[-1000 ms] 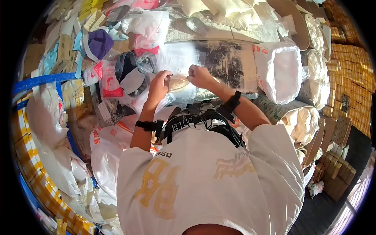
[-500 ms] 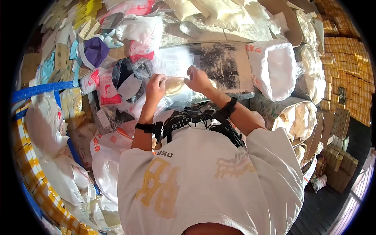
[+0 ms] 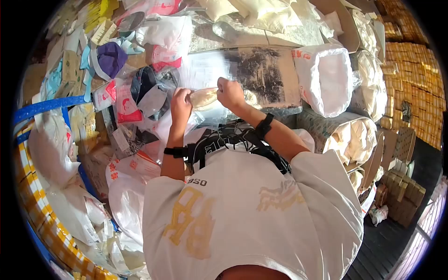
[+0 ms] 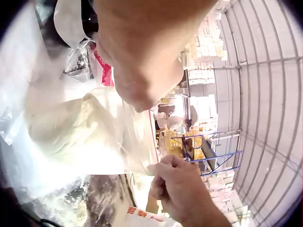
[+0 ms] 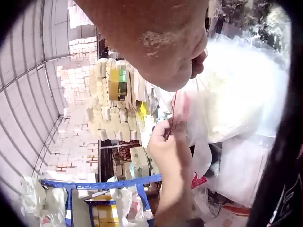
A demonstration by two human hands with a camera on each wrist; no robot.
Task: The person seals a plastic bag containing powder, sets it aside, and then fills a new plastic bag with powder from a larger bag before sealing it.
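Between both hands hangs a clear zip bag (image 3: 204, 98) of cream-coloured powder. Its red zip line runs along the top edge in both wrist views. My left hand (image 3: 181, 102) pinches one top corner of the bag, its fingers curled. At the opposite corner my right hand (image 3: 231, 94) grips the edge between thumb and curled fingers, seen again as the right hand (image 4: 182, 189) in the left wrist view. The powder sags in the lower part of the bag (image 5: 232, 104). Below it lies a pile of flat clear bags (image 3: 198, 70).
A white-lined open sack (image 3: 338, 84) stands to the right, beside a dusty dark board (image 3: 266, 74). A metal scoop (image 3: 225, 31) lies at the back near filled cream bags (image 3: 275, 16). Red-and-white packets (image 3: 128, 105) and a purple cloth (image 3: 111, 59) are at left.
The right hand's fingers have curled tighter at the bag's edge. Both hands still hold the bag by its top, and more of the powder shows. The head view has shifted slightly.
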